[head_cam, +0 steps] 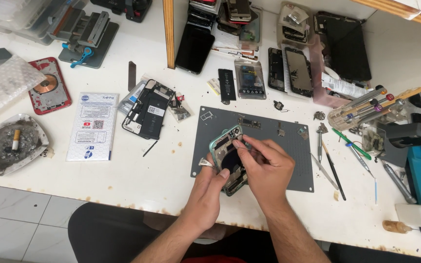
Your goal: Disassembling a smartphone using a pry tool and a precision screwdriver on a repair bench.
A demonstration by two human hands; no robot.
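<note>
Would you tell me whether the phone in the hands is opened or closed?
Opened: the green-framed phone shows bare internal parts, with no screen covering them.

White-blue leaflet [92,126] left; dark screen [194,48] upright.

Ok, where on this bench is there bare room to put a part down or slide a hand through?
Bare table along the front edge, between the white leaflet and the grey mat. The mat's right half is mostly bare too. Crowded: the tools right of the mat, and the back row of phones. The left hand and right hand hold the opened phone.
</note>
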